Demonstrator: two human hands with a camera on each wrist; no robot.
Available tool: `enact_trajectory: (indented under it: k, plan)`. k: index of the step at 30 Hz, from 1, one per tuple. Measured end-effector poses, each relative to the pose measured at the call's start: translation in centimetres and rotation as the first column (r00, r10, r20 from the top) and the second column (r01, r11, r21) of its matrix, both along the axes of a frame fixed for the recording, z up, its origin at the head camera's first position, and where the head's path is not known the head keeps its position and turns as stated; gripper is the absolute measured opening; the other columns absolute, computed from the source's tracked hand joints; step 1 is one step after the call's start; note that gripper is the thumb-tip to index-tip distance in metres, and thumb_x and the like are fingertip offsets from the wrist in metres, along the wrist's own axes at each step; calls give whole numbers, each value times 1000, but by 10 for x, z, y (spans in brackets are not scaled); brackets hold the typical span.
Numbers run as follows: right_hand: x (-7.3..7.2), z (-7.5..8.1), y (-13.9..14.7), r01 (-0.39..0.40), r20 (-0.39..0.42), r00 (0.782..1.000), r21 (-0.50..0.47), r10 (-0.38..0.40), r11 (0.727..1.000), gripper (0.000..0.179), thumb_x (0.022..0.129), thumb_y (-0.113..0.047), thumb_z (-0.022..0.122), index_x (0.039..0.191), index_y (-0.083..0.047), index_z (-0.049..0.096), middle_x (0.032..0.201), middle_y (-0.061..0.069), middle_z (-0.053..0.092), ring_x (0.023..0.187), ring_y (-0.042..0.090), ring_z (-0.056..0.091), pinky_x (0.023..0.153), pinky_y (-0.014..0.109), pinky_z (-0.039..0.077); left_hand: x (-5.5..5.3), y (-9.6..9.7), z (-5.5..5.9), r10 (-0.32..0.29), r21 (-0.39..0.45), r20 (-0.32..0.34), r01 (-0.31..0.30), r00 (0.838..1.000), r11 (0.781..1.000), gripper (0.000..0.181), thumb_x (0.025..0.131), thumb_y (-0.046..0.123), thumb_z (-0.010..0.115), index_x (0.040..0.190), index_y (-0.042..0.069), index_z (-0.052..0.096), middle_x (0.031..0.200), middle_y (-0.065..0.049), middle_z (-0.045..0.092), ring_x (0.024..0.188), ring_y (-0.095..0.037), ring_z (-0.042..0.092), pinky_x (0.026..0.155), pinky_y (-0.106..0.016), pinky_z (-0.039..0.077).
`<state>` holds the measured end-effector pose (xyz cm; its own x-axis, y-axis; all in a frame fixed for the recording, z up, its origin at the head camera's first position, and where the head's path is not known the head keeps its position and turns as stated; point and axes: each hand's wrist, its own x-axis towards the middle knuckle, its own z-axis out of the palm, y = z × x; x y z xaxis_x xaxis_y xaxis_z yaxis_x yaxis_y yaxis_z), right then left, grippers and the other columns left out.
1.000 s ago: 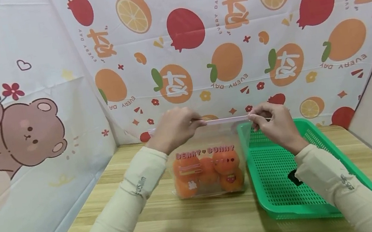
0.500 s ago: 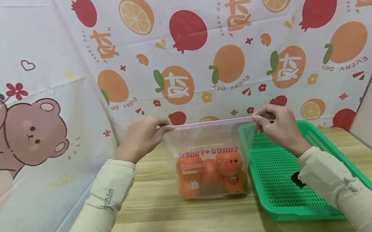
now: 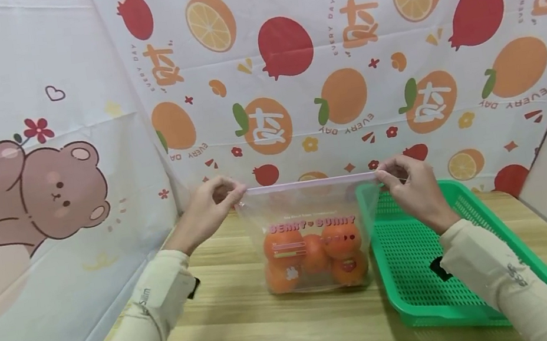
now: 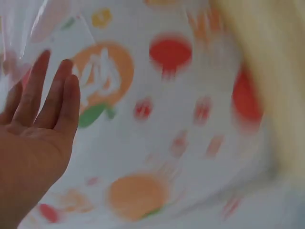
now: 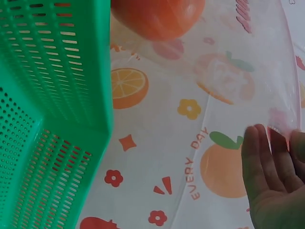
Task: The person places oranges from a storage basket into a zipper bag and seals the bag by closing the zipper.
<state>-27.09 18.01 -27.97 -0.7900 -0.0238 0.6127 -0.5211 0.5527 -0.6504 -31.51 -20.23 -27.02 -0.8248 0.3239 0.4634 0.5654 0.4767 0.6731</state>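
Observation:
A clear zip bag (image 3: 306, 204) printed "BERRY BUNNY" stands upright on the table, its pink zip edge stretched level along the top. Several round orange fruits (image 3: 313, 253) fill its lower half; one fruit (image 5: 159, 16) also shows through the plastic in the right wrist view. My left hand (image 3: 207, 211) pinches the bag's upper left corner between thumb and forefinger. At the upper right corner, my right hand (image 3: 413, 187) pinches the zip edge. The left wrist view shows the left hand's other fingers (image 4: 64, 98) held loosely straight beside the plastic.
A green perforated basket (image 3: 401, 317) stands on the wooden table (image 3: 257, 340) right beside the bag, under my right forearm. A fruit-print cloth (image 3: 349, 140) hangs close behind, and a bear-print cloth (image 3: 125, 152) covers the left side.
My left hand has slid leftward along the zip edge from near its middle to the left corner. The right hand keeps its pinch at the right corner.

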Motion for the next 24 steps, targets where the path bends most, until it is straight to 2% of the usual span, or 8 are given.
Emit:
enact_trajectory:
  k: [3,8,9,10,13,16,20,24]
  plan:
    - [-1,-2,1,-25,52,998,-23,27,999,20,105,-18,56,108,2,61,99,16,72,86,18,70,74,21,57,-1,4,-24,-140,298,200,76,970,951,48,100,30,66,135,1,53,123,-19,67,107,-24,67,96,-40,52]
    - [-1,-8,1,-56,140,988,-70,66,996,25,109,-24,47,114,0,49,110,20,71,92,23,72,83,30,58,-4,16,-70,-485,611,297,226,823,759,68,104,27,57,153,-6,25,152,-25,39,139,-32,44,117,-47,32]
    - [-1,-10,0,-74,156,984,-88,88,993,26,109,-25,45,115,0,47,113,21,71,95,25,73,86,34,58,-5,19,-78,-532,636,294,253,794,729,67,105,26,55,154,-7,24,154,-25,36,142,-34,39,119,-49,27]
    - [-1,-11,-1,-92,171,979,-105,109,990,27,110,-26,42,116,0,44,115,22,70,98,27,73,88,38,57,-5,21,-85,-539,624,301,264,787,735,65,105,27,55,155,-4,26,155,-22,36,144,-32,36,119,-50,25]
    - [-1,-13,-5,-151,192,964,-162,181,975,28,111,-30,38,117,-2,38,120,23,69,103,31,72,91,47,55,-4,31,-100,-503,572,312,264,806,777,56,104,26,55,152,2,40,153,-15,46,143,-29,40,119,-50,26]
    - [-2,-14,-8,-206,186,951,-215,247,955,29,111,-32,35,116,-3,34,121,24,68,104,31,72,89,46,55,-3,43,-107,-396,547,323,172,860,819,48,102,29,59,144,6,55,143,-9,59,134,-22,52,114,-44,36]
    - [-3,-14,-11,-238,165,945,-252,284,938,29,111,-32,33,117,-3,32,120,27,67,99,30,73,83,43,58,-3,56,-108,-275,557,304,64,912,828,44,104,33,59,134,1,64,128,-12,68,115,-19,65,99,-35,51]
    - [-3,-11,-14,-207,172,952,-240,251,948,31,111,-33,33,119,-3,32,116,29,66,92,33,75,77,46,59,0,62,-106,-199,543,279,17,939,840,48,106,40,52,126,0,68,114,-13,73,98,-16,71,85,-30,58]
